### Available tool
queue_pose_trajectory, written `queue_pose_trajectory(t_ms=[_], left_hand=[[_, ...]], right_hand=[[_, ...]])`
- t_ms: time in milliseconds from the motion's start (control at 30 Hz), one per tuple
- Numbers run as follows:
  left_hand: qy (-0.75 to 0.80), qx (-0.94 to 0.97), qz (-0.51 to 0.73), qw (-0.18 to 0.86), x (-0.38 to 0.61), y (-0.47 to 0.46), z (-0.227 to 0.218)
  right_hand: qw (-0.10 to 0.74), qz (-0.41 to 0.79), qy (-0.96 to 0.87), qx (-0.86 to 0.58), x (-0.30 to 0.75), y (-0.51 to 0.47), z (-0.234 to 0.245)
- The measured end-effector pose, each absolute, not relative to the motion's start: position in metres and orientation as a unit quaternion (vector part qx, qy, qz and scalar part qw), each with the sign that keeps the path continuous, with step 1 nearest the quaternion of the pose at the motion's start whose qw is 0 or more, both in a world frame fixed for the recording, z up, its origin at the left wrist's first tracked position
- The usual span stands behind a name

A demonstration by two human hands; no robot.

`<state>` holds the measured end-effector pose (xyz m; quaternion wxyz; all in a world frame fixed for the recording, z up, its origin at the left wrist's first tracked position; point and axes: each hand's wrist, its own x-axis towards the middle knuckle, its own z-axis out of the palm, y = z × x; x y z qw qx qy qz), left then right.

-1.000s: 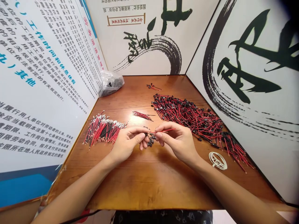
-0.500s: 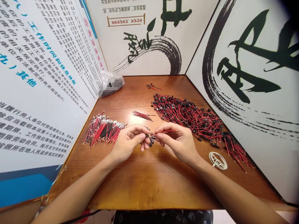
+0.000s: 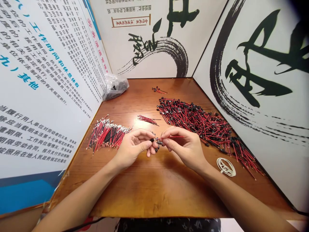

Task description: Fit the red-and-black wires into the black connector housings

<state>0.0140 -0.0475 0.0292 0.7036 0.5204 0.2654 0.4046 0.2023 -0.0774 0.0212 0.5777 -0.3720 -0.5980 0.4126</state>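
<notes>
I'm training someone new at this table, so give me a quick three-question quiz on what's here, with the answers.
1. Which hand pinches the red wire beside the small black connector?
2. True or false: the coil of white cord lies on the wooden table to the right of the right hand.
3. What shows at the tips of the wire bundle beside the left hand? A) black connectors B) silver metal ends C) white loops

Key: 1 right hand; 2 true; 3 B
</notes>
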Motion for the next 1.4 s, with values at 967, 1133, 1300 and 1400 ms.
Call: queue_pose_trajectory(t_ms=[967,1133,1300,1400], left_hand=[[0.272,0.534,0.379,0.705,0.0113,-0.0463,0.0294],[0.272,0.536,0.378,0.705,0.0117,-0.0462,0.0304],[0.272,0.543,0.372,0.702,0.0116,-0.0458,0.0315],[0.272,0.543,0.369,0.703,0.0112,-0.0458,0.0318]], right_hand=[[0.554,0.175,-0.761,-0.288,0.2082,-0.0779,0.0286],[0.553,0.168,-0.768,-0.276,0.2076,-0.0794,0.0306],[0.539,0.144,-0.783,-0.276,0.2082,-0.0799,0.0303],[0.542,0.140,-0.782,-0.275,0.2090,-0.0796,0.0292]])
